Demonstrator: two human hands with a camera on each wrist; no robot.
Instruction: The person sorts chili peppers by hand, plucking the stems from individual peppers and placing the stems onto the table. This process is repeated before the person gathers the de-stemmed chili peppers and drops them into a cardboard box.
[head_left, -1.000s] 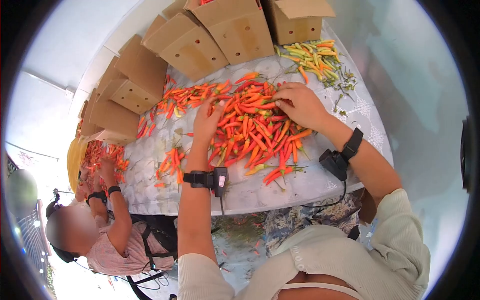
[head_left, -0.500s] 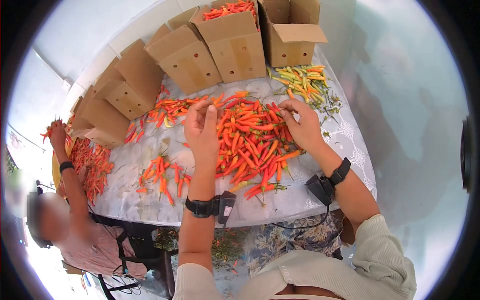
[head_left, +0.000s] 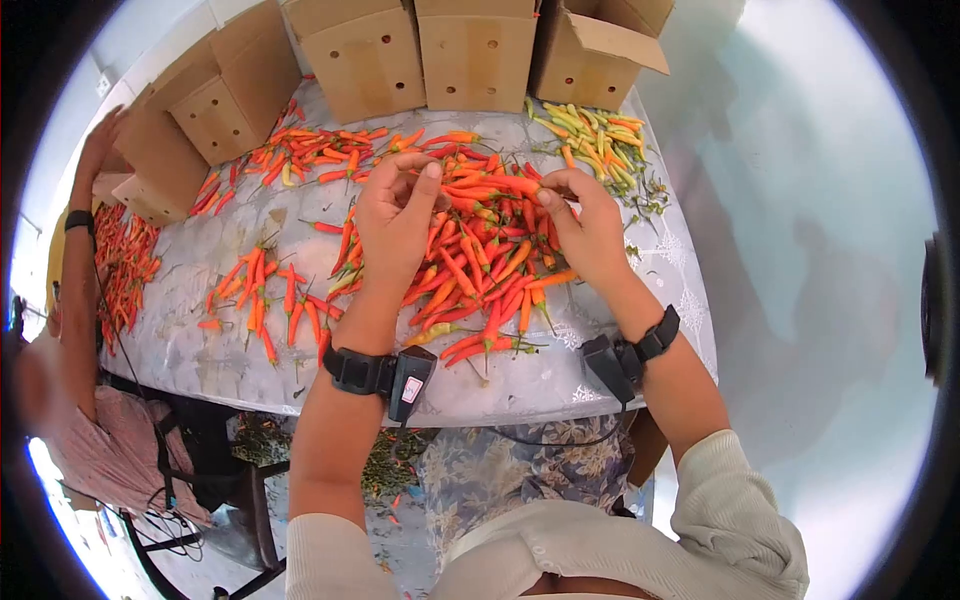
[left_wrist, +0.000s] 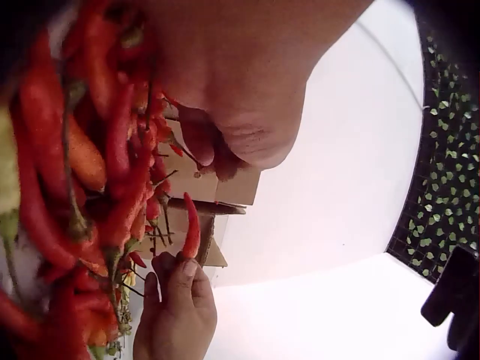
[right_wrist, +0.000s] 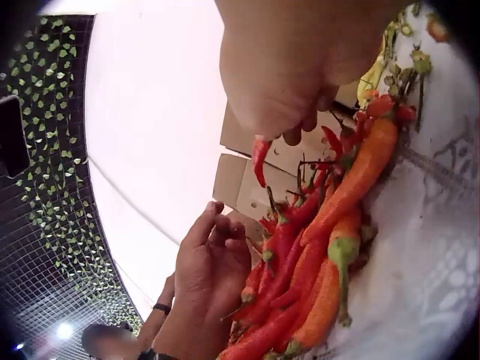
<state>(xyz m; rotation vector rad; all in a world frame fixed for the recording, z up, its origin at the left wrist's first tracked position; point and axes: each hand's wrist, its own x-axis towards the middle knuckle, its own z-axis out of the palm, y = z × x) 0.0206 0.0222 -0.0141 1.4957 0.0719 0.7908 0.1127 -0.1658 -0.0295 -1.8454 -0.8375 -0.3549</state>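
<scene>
A heap of red and orange chili peppers [head_left: 475, 265] lies on the table under both my hands. My right hand [head_left: 592, 230] pinches one red chili pepper [left_wrist: 192, 225] between thumb and fingers at the right side of the heap. That pepper points toward my left hand in the head view. Over the heap's left side is my left hand [head_left: 393, 225], its fingers loosely bent and the thumb apart from them; no pepper shows in its grasp. In the right wrist view, the left hand's fingers [right_wrist: 229, 229] stand beside the peppers.
Cardboard boxes [head_left: 475, 60] line the table's back edge. Yellow-green chilies [head_left: 600, 140] and loose stems [head_left: 645, 200] lie at the back right. Smaller groups of red chilies [head_left: 255, 285] are spread to the left. Another person's arm [head_left: 80, 240] reaches over chilies at the far left.
The head view has shifted. My right hand now holds a red pepper up from the heap; my left hand stays loosely bent. The other person's arm has moved toward a box.
</scene>
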